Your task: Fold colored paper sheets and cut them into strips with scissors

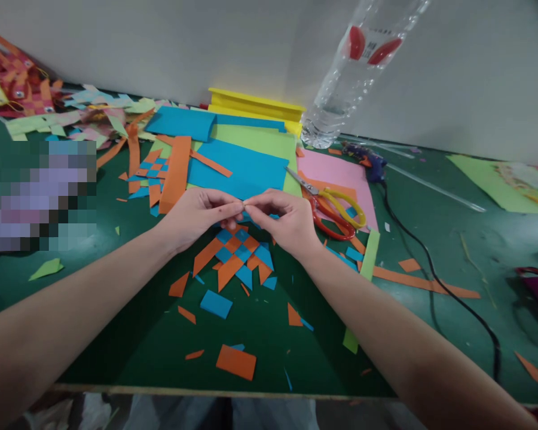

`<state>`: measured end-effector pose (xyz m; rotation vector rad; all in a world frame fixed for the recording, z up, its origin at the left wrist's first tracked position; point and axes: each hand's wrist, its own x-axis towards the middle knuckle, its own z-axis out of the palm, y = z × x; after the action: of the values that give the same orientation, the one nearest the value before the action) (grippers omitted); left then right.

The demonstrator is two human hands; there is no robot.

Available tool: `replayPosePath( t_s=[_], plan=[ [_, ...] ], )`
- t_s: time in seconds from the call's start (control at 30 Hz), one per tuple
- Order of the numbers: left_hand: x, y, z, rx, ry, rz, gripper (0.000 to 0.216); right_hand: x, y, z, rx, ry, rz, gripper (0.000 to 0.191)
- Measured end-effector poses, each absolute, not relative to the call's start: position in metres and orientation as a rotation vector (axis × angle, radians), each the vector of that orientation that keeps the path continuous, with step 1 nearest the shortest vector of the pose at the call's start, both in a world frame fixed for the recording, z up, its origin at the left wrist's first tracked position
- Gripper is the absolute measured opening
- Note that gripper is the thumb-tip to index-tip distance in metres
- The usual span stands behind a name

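Both hands meet above the middle of the table, fingertips pinched together. Between the fingers of my left hand (206,214) and my right hand (284,216) there is something tiny that I cannot make out. Just below them lies a woven orange and blue paper fish shape (234,254), its upper part hidden by the hands. A second woven paper piece (155,170) rests to the left, beside a folded orange paper strip (176,173). Scissors (334,206) with red and yellow handles lie right of my right hand, blades partly over blue paper (240,166).
A clear plastic bottle (349,77) stands tilted-looking at the back. A glue gun (367,160) trails a black cord (424,248) across the right side. Paper scraps (216,303) litter the green table (138,334). Red woven fish (24,83) are piled back left, near a blurred-out object (36,197).
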<state>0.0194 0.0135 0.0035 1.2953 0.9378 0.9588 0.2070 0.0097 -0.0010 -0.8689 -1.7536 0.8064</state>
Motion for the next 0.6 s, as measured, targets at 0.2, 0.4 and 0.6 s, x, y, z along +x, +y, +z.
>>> replayPosePath(
  t_s=[0.2, 0.4, 0.6],
  plan=[
    [0.0194, 0.0139, 0.0035, 1.314, 0.925, 0.949, 0.015, 0.2066, 0.0097, 0.0003, -0.873, -1.745, 0.838, 0.01],
    [0.018, 0.0134, 0.0015, 1.353, 0.927, 0.939, 0.016, 0.2069, 0.0095, 0.0004, -0.865, -1.756, 0.823, 0.011],
    [0.0168, 0.0142, 0.0, 1.408, 0.944, 0.927, 0.014, 0.2064, 0.0091, -0.0005, -0.846, -1.753, 0.84, 0.01]
  ],
)
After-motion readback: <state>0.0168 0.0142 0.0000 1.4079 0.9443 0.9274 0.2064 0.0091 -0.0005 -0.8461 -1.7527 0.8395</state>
